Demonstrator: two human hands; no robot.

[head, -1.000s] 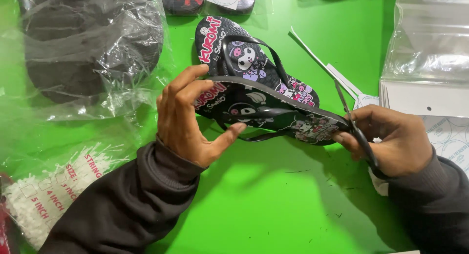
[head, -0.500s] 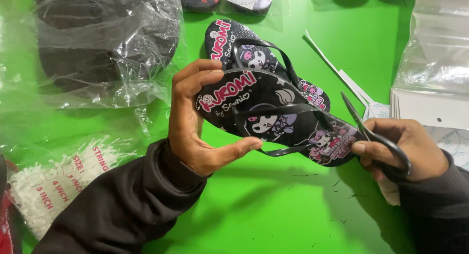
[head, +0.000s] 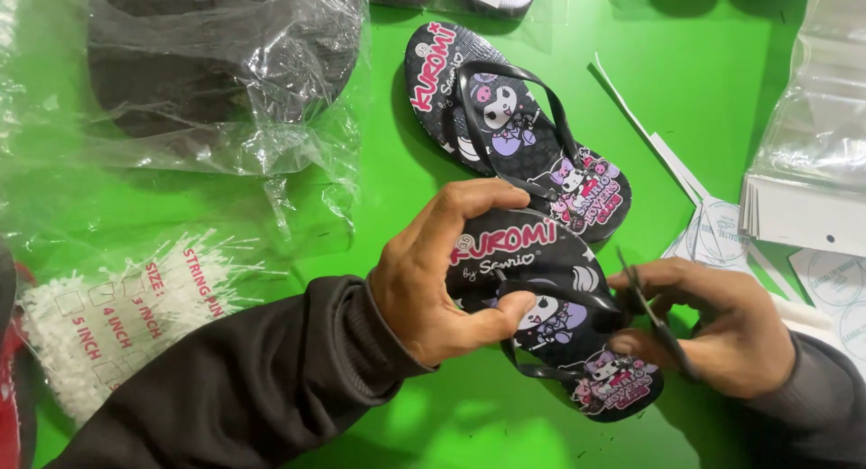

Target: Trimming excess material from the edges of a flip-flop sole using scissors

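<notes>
Above the green worktop (head: 271,243), the left hand (head: 433,280) grips a black printed flip-flop (head: 550,316) while the right hand (head: 722,334), clenched on scissors (head: 654,320) beside its strap (head: 559,293), could nick the rubber if the blades slip.

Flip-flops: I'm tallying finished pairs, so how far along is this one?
One black flip-flop lies flat on the green table, apparently finished. Its mate is in hand: the left hand grips it, the right hand works scissors at its strap. That one remains.
</notes>
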